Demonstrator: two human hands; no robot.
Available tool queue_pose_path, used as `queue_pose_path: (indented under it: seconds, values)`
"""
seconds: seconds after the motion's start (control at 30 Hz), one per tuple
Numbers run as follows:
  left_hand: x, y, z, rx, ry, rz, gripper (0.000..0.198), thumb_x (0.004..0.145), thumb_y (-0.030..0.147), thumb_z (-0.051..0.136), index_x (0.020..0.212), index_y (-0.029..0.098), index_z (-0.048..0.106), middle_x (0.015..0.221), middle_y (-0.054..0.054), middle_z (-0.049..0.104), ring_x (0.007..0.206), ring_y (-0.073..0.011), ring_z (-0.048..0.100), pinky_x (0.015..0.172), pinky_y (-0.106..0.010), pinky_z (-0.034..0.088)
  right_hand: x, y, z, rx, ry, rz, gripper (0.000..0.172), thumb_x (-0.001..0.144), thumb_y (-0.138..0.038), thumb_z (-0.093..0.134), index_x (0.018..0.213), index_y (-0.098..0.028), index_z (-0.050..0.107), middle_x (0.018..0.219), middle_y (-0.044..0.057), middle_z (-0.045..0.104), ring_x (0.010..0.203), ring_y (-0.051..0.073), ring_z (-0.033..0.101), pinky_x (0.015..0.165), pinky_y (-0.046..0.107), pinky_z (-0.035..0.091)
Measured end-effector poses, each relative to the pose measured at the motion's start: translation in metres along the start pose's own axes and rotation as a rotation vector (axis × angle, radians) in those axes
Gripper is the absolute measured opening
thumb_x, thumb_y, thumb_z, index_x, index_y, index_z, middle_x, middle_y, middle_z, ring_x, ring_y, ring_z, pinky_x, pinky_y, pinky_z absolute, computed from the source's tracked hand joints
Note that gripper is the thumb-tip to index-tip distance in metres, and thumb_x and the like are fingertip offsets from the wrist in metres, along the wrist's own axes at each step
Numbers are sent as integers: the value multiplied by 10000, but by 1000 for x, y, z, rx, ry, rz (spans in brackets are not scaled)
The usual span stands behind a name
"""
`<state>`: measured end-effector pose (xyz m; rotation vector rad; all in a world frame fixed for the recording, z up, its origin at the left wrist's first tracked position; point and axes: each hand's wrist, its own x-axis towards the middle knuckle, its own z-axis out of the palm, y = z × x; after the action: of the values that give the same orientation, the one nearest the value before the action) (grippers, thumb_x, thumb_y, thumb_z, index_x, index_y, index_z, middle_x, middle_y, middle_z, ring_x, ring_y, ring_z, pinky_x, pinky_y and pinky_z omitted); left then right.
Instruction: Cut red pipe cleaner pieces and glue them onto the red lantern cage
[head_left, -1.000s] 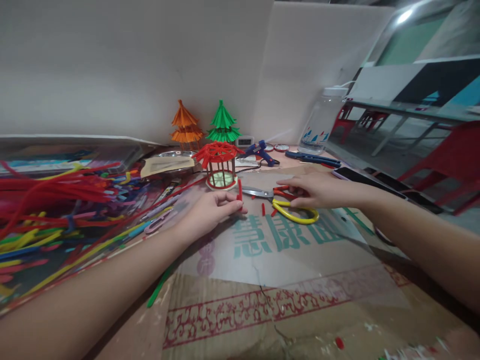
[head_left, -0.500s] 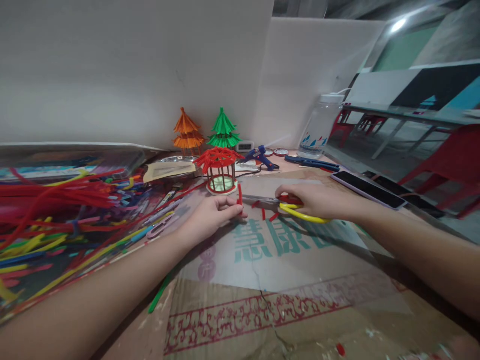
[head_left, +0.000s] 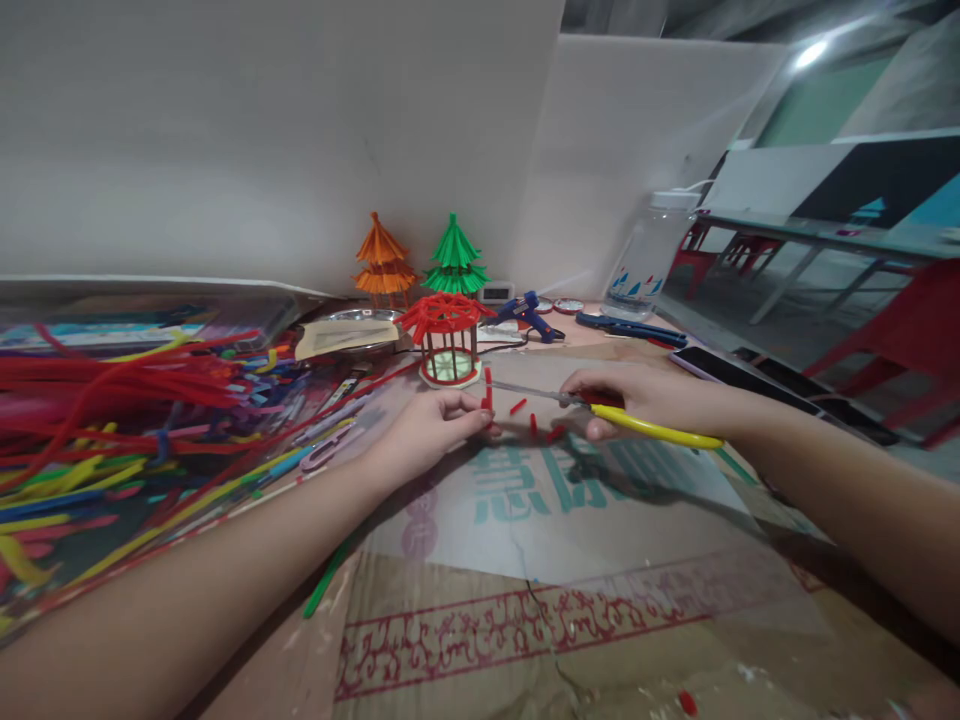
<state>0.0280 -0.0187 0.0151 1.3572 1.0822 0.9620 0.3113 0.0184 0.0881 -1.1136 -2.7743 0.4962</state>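
My left hand [head_left: 435,432] pinches a short red fuzzy strip [head_left: 488,388], which stands up from the fingertips. My right hand [head_left: 630,392] is closed on scissors with yellow and red handles [head_left: 652,427]; their blades point left, with the tips close to the strip. Short red pieces [head_left: 533,424] lie on the sheet between both hands. Just behind my left hand stands a small pavilion [head_left: 450,340] with a red roof, brown posts and a pale base.
Orange [head_left: 381,262] and green [head_left: 454,256] pagoda models stand at the back. A blue glue gun [head_left: 529,315], a clear bottle [head_left: 645,258] and a phone [head_left: 739,380] lie rightward. Colourful fuzzy stems [head_left: 135,400] fill the left side.
The scissors have turned and their handles have spread, with my right hand slightly farther right. A red piece now shows separately on the sheet near the blades. The whole view has shifted slightly.
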Motion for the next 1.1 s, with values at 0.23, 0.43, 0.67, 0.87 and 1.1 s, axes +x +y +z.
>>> queue_pose_path:
  seconds: [0.23, 0.43, 0.67, 0.87, 1.1]
  values:
    - [-2, 6, 2, 25, -2, -31, 101, 796, 247, 730, 795, 173, 661, 799, -39, 791, 752, -153, 728, 720, -248, 520, 3, -14, 5, 20, -71, 23, 503, 838, -624, 635, 1112, -208, 703, 1043, 82, 729, 912, 257, 652, 760, 327, 472]
    - [-5, 9, 3, 82, 2, -9, 107, 804, 271, 720, 786, 174, 678, 791, -42, 788, 714, -157, 711, 692, -254, 515, 4, -8, 7, -20, -115, 44, 488, 845, -609, 630, 1160, -248, 723, 1063, 67, 750, 928, 259, 680, 753, 319, 498]
    - [-5, 11, 3, 123, 8, -25, 119, 808, 278, 711, 765, 173, 675, 788, -41, 785, 689, -151, 692, 638, -238, 481, 4, -8, 7, -13, -130, 55, 493, 843, -609, 635, 1180, -261, 728, 1070, 68, 751, 929, 262, 682, 769, 328, 507]
    - [-5, 10, 2, 142, 3, -17, 136, 814, 300, 704, 777, 171, 681, 820, -52, 794, 710, -159, 699, 641, -240, 474, 4, -9, 7, 13, -129, 58, 484, 829, -602, 658, 1150, -249, 745, 1017, 63, 754, 893, 250, 679, 755, 322, 500]
    - [-6, 13, 3, 152, 14, -26, 135, 828, 268, 684, 740, 168, 667, 787, -42, 787, 666, -141, 679, 608, -225, 449, 4, -8, 6, 35, -170, 60, 475, 850, -603, 633, 1140, -242, 743, 1006, 57, 760, 899, 253, 686, 734, 315, 503]
